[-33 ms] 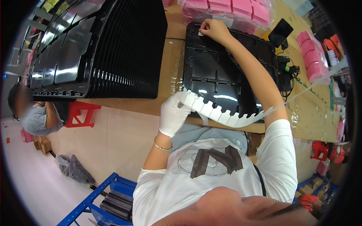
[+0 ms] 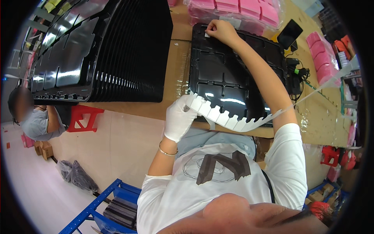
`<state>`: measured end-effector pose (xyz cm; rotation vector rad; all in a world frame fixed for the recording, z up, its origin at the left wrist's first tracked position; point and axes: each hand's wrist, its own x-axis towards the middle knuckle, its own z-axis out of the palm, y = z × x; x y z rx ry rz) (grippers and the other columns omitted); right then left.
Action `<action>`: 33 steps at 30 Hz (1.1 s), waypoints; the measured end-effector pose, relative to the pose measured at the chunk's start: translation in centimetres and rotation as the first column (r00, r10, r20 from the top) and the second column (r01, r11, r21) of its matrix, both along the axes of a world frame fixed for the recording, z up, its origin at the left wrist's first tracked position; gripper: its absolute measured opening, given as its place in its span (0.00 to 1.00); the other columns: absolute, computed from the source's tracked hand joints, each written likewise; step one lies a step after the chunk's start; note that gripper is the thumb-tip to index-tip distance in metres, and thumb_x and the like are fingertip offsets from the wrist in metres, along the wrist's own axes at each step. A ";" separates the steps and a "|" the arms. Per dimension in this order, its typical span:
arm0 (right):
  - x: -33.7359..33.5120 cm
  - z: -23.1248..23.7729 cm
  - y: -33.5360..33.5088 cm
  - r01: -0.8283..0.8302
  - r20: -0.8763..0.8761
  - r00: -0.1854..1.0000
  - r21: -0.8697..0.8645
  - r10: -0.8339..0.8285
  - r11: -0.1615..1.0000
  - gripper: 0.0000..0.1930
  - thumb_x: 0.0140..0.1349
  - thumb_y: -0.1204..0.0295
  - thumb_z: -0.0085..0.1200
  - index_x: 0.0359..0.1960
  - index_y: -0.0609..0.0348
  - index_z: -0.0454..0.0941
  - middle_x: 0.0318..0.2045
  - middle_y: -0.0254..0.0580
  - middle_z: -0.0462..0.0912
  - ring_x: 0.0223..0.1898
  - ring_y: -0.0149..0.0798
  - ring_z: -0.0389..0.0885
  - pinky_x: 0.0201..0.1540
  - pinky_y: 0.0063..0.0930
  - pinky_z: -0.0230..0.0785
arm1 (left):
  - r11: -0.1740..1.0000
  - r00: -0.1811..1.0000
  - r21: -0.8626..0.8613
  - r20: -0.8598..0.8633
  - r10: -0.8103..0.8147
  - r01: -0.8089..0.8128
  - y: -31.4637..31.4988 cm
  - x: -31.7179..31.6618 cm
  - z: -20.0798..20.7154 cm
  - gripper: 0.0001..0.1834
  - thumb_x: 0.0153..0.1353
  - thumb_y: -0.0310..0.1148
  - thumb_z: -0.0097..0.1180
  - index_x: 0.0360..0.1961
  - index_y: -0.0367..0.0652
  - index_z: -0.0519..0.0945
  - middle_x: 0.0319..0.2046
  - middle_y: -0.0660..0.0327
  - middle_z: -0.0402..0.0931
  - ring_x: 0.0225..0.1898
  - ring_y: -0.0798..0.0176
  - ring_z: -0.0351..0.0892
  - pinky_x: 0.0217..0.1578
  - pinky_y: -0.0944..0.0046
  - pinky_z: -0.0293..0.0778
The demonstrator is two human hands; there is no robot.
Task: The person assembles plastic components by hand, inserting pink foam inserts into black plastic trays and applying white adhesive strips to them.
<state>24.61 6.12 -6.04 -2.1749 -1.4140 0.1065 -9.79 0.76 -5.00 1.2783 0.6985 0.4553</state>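
My left hand, in a white glove, is closed on the end of a long strip of white labels. The strip sags in a curve past the near edge of a black plastic tray and runs on to the right, across my right forearm. My bare right hand is at the tray's far left corner. Its fingertips are pinched together over a small white label at that corner. Shallow rectangular recesses cover the tray, which lies flat on the brown table.
A tall stack of black trays stands at the left. Pink packs in clear plastic lie behind the tray, with another pink pack at right. A dark-screened device and cables are nearby. Another person sits at far left.
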 end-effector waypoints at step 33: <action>-18.4 2.9 -27.1 0.145 -0.434 0.897 0.465 0.082 0.873 0.08 0.54 0.75 0.64 0.36 0.55 0.83 0.22 0.29 0.71 0.27 0.27 0.70 0.32 0.21 0.65 | 0.983 0.939 -0.174 0.344 0.001 0.063 -7.6 4.4 -0.3 0.11 0.61 0.24 0.61 0.43 0.40 0.75 0.40 0.62 0.78 0.39 0.69 0.79 0.41 0.70 0.77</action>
